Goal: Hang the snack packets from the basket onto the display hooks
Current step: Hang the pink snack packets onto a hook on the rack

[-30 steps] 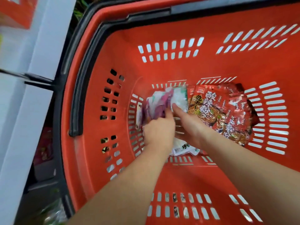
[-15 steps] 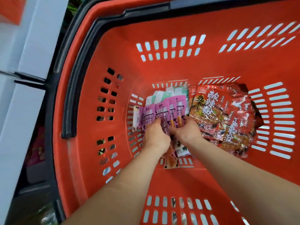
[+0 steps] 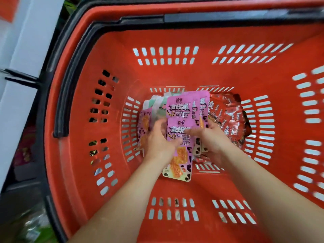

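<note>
Both my hands are deep in the red basket (image 3: 219, 71). A bunch of pink snack packets (image 3: 178, 109) is fanned out between them. My left hand (image 3: 158, 139) grips the bunch from the left, thumb across the front of the nearest pink packet (image 3: 180, 155). From the right, my right hand (image 3: 210, 139) holds the same bunch, fingers laid over that packet's front. A heap of red snack packets (image 3: 229, 118) lies on the basket floor to the right. Pale green and white packets (image 3: 157, 106) show behind the pink ones. No display hooks are in view.
The basket's black handle (image 3: 73, 71) lies folded along its left and far rim. A white shelf upright (image 3: 21, 67) with black metal prongs (image 3: 19, 78) stands to the left. Blurred goods sit low at the bottom left.
The pink packets have been gathered and lifted into a taller fan between both hands. One packet now hangs lower at the front. The view has come closer to the basket.
</note>
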### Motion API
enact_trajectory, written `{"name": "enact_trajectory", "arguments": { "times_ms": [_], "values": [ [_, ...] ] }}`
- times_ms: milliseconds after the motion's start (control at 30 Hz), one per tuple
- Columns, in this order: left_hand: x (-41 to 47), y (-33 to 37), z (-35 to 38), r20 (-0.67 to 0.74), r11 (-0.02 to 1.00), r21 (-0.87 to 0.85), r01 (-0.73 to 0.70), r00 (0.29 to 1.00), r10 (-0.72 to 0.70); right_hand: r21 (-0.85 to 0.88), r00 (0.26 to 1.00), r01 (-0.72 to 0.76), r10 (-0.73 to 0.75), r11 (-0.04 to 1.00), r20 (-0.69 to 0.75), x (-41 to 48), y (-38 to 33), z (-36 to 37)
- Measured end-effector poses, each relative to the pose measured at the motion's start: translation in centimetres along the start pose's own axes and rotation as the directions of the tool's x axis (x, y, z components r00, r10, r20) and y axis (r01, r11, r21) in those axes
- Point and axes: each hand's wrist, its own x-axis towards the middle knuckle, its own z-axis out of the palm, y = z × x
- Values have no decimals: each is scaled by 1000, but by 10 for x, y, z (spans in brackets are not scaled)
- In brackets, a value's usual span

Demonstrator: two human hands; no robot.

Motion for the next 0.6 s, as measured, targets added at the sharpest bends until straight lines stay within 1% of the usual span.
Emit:
{"name": "enact_trajectory", "arguments": {
  "times_ms": [67,100,133,233,333,400,500,600],
  "values": [
    [-19,14,-6,13,993,-114,22,1000,-20,41,1000,6,-7,999,26,-25,-11,-11],
    [-28,20,-10,9,988,-153,7,1000,-5,62,999,9,-11,998,35,-39,-16,-15],
    [-38,28,-14,4,986,-167,-11,1000,12,53,999,27,-29,998,37,-55,-21,-18],
    [-74,57,-22,20,979,-194,-57,998,62,-29,993,109,-110,994,-37,-106,-38,-25],
    [-114,87,-34,89,968,-237,-82,990,106,3,984,175,-175,985,-41,-158,-58,-35],
    [-141,108,-46,104,954,-281,-102,985,136,53,977,212,-211,976,-24,-193,-73,-45],
    [-183,146,-68,57,905,-404,-135,983,172,94,961,276,-272,957,-51,-247,-99,-53],
    [-227,180,-96,-1,874,-458,-165,983,185,9,902,421,-418,907,-111,-305,-126,-58]
  ]
}}
